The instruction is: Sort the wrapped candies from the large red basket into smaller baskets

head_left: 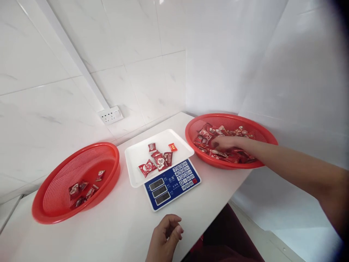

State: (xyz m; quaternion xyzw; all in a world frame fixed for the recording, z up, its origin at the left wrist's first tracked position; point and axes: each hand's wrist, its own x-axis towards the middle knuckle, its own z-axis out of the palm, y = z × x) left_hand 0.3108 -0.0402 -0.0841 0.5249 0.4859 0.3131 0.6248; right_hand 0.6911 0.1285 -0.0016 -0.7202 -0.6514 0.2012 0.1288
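Note:
My right hand (225, 142) reaches into the red basket (256, 129) on the right, its fingers down among the pile of red wrapped candies (211, 135); whether it grips one I cannot tell. My left hand (165, 238) rests on the white table near the front edge, fingers loosely curled, holding nothing. Between the baskets stands a blue digital scale (171, 183) with a white tray (136, 160). Several red candy packets (159, 158) lie on that tray.
A second red basket (54, 207) at the left holds several candies (84, 187). A white wall socket (110, 115) sits on the tiled wall behind. The table edge runs diagonally at the lower right, floor beyond it.

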